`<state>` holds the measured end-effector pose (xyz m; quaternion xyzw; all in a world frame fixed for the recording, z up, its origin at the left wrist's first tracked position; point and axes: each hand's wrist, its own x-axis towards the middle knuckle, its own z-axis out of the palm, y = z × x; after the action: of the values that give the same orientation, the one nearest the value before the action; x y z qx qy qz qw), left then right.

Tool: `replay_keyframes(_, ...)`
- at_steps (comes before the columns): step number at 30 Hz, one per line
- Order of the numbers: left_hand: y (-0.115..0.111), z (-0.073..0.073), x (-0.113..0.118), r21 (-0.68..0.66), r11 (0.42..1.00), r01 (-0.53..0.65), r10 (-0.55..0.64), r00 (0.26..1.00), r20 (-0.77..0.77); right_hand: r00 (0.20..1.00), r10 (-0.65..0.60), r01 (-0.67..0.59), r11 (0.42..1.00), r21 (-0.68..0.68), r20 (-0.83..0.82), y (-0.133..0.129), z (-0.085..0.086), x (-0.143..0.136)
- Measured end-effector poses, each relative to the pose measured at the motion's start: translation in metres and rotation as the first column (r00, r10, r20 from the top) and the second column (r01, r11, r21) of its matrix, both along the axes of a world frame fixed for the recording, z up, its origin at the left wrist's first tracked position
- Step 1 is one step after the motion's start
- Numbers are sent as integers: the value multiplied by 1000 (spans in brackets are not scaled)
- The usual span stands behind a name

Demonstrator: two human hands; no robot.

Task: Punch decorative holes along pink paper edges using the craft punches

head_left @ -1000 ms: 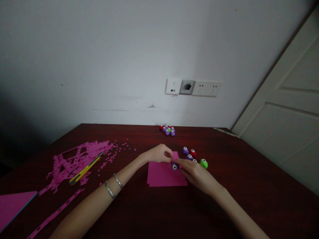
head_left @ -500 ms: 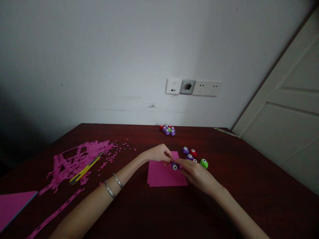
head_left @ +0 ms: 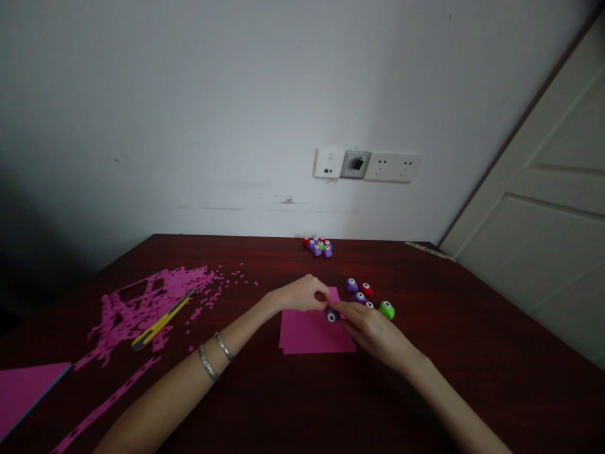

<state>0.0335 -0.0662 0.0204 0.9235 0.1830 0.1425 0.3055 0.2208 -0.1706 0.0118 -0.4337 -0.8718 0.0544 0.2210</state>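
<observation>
Over the pink paper sheets [head_left: 307,334], a small purple paper punch [head_left: 331,315] with a white-and-black round top sits between my two hands. My right hand [head_left: 375,328] has its fingers closed around the punch from the right. My left hand [head_left: 302,293] makes a pinch at the punch's upper left edge; what its fingertips hold is hidden. Just beyond my right hand lie more punches: purple ones [head_left: 351,285], a red one [head_left: 367,290] and a green one [head_left: 387,310]. Another is partly covered by my fingers.
On the left lie punched pink paper scraps [head_left: 137,306], a yellow utility knife [head_left: 163,321], small cut-out bits [head_left: 215,293] and a long punched strip [head_left: 106,403]. A pink pad [head_left: 28,391] is at the left edge. More punches [head_left: 317,246] stand by the wall below the sockets [head_left: 392,168].
My left hand's pinch has shifted very slightly at the purple punch, and the gap between thumb and finger looks rounder. My right hand and the things on the table keep their places.
</observation>
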Motion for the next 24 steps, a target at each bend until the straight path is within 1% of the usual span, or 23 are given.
replay_keyframes(3,2,-3,-2,-48,999,5,-3,999,46,1000,-3,3,1000,-2,-13,-1,1,-1)
replay_keyframes(5,5,-6,-3,-99,995,-10,17,998,65,1000,-3,3,1000,-5,-24,-1,1,0)
replay_keyframes(9,15,-7,-8,-154,983,-102,115,990,79,997,-17,14,999,-35,-75,1,0,1)
replay_keyframes(11,21,-6,-13,-117,979,-167,174,984,49,980,-85,70,993,-92,-178,2,1,1)
replay_keyframes(12,24,-5,-16,-77,977,-198,199,980,12,959,-137,102,983,-150,-248,3,2,1)
replay_keyframes(13,26,-5,-19,-22,974,-225,224,974,-40,928,-200,128,963,-237,-314,4,3,0)
replay_keyframes(14,28,-4,-22,45,968,-247,251,963,-103,892,-276,145,925,-351,-358,4,4,0)
replay_keyframes(15,28,-4,-24,117,957,-266,283,945,-163,859,-355,153,865,-477,-369,5,5,-1)
replay_keyframes(17,28,-4,-28,242,924,-295,354,899,-257,826,-472,139,702,-698,-309,6,7,-1)
replay_keyframes(18,27,-4,-29,285,909,-303,383,878,-289,822,-503,129,622,-772,-268,6,6,-1)
replay_keyframes(19,26,-5,-30,311,900,-305,401,861,-314,822,-518,119,560,-820,-234,6,5,0)
replay_keyframes(20,25,-6,-31,321,897,-305,409,849,-335,824,-524,109,519,-848,-215,6,4,1)
replay_keyframes(21,24,-7,-31,321,897,-304,411,840,-355,825,-528,105,494,-863,-202,7,2,2)
replay_keyframes(23,23,-9,-32,315,901,-298,409,824,-392,823,-541,121,461,-879,-170,8,-2,4)
replay_keyframes(24,23,-9,-32,314,903,-294,408,817,-407,825,-543,128,454,-882,-160,8,-4,5)
